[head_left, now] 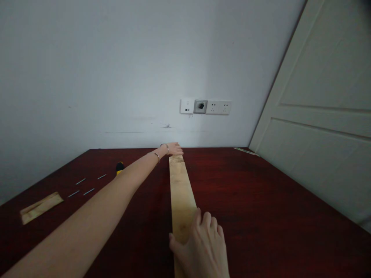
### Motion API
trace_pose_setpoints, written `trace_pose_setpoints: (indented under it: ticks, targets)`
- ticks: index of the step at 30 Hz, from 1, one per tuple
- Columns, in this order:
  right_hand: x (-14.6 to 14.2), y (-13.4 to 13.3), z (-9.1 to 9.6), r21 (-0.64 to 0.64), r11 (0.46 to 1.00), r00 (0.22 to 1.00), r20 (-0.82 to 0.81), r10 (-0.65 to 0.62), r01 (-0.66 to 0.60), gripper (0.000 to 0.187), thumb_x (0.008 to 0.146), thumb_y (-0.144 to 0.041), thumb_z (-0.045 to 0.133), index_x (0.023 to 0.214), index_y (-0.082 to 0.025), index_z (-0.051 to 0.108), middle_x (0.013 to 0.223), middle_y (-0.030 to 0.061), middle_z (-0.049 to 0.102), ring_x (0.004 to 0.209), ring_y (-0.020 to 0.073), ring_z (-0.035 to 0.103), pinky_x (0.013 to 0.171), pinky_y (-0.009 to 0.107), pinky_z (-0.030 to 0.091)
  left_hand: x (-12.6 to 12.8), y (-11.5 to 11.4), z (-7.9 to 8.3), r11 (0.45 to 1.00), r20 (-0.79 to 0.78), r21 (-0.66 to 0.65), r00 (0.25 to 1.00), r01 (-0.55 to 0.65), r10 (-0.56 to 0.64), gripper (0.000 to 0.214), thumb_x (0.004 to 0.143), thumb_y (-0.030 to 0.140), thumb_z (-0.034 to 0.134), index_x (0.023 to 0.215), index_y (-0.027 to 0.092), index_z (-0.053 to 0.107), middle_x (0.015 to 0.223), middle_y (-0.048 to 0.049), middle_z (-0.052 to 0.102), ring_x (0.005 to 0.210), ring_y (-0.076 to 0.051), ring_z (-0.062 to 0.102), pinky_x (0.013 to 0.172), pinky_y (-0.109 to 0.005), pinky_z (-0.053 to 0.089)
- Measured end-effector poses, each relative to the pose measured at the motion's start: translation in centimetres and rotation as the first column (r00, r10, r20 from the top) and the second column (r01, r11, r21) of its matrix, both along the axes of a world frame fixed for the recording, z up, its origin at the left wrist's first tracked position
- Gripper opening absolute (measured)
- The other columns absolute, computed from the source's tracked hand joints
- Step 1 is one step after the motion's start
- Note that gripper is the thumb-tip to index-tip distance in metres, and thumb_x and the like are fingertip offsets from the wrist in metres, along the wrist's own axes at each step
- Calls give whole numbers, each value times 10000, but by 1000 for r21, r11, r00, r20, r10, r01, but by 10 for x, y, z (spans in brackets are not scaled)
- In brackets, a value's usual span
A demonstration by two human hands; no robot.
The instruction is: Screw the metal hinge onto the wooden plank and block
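A long, narrow wooden board lies on the dark red table, running from near me towards the wall. At its far end rests my left hand, fingers stretched out across the wood, with two bracelets at the wrist. My right hand spans the near part of the board, thumb at the left edge and fingers curled over the right edge. Whether the fingers reach under the board cannot be seen. My left forearm partly covers a black and yellow tool handle, whose kind is hidden.
On the left of the table lie several thin metal rods or nails and a short wooden piece. A thin strip lies at the back right. Wall sockets sit above the table; a white panelled door borders the right.
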State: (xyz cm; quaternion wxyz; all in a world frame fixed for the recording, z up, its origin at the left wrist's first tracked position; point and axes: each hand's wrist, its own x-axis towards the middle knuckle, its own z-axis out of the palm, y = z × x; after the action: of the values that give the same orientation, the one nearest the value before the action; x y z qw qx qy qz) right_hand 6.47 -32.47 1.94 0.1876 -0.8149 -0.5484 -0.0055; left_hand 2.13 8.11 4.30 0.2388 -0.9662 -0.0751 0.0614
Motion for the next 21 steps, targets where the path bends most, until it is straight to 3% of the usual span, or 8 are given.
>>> trace_pose_setpoints:
  ticks: [7, 14, 21]
  targets:
    - [-9, 8, -8, 12, 1000, 1000, -14, 22, -22, 688, 562, -496, 679, 1087, -50, 655, 848, 199, 626, 818, 375, 586, 740, 509, 456, -16, 1, -13, 1000, 1, -14, 1000, 8, -8, 351, 817, 46, 526, 1086, 270, 562, 1253, -43, 592, 1222, -133, 480, 1047, -306, 312]
    - [-8, 14, -4, -59, 997, 997, -57, 49, -52, 648, 584, -466, 667, 1079, -47, 660, 873, 217, 633, 850, 391, 595, 754, 511, 450, -10, 7, -21, 999, 31, -29, 999, 21, -20, 360, 833, 26, 500, 1083, 276, 567, 1252, -30, 595, 1216, -110, 481, 1054, -296, 314]
    - [-7, 21, -8, -102, 993, 997, -64, 49, -55, 724, 613, -455, 652, 1169, 9, 614, 896, 223, 627, 871, 387, 592, 778, 509, 446, -8, 11, -24, 999, 24, -19, 999, 37, -36, 328, 845, 60, 515, 1104, 256, 564, 1237, -46, 599, 1203, -123, 487, 1068, -293, 286]
